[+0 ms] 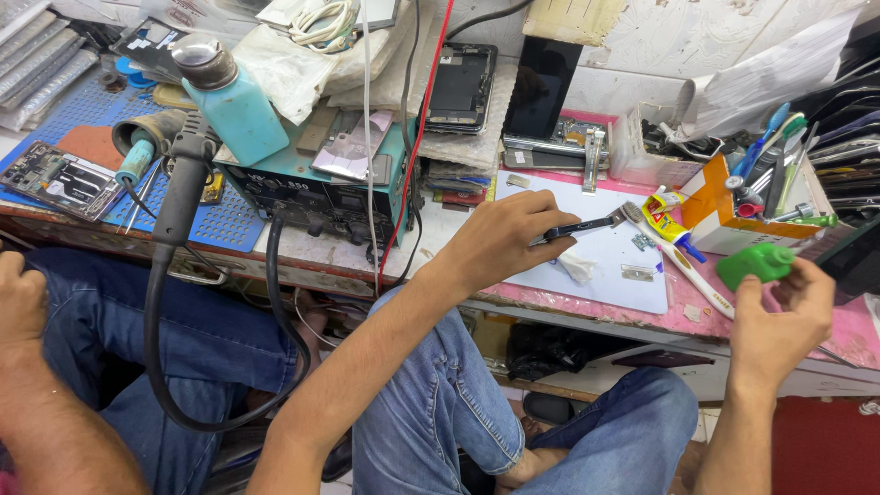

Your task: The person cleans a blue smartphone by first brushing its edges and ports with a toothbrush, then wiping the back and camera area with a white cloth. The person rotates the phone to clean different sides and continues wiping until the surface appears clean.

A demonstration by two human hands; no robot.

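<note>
My left hand reaches over the bench and pinches a slim black strip-like part above the white work mat. Farther right, my right hand grips a small green plastic bottle near the bench's front edge. A white toothbrush and a yellow glue tube lie between the two hands. A small metal piece and a crumpled white scrap rest on the mat.
A teal hot-air station with its black handle and hose stands left of centre, a blue bottle behind it. An opened phone, an orange tool holder and a blue mat crowd the bench. Another person's hand rests at far left.
</note>
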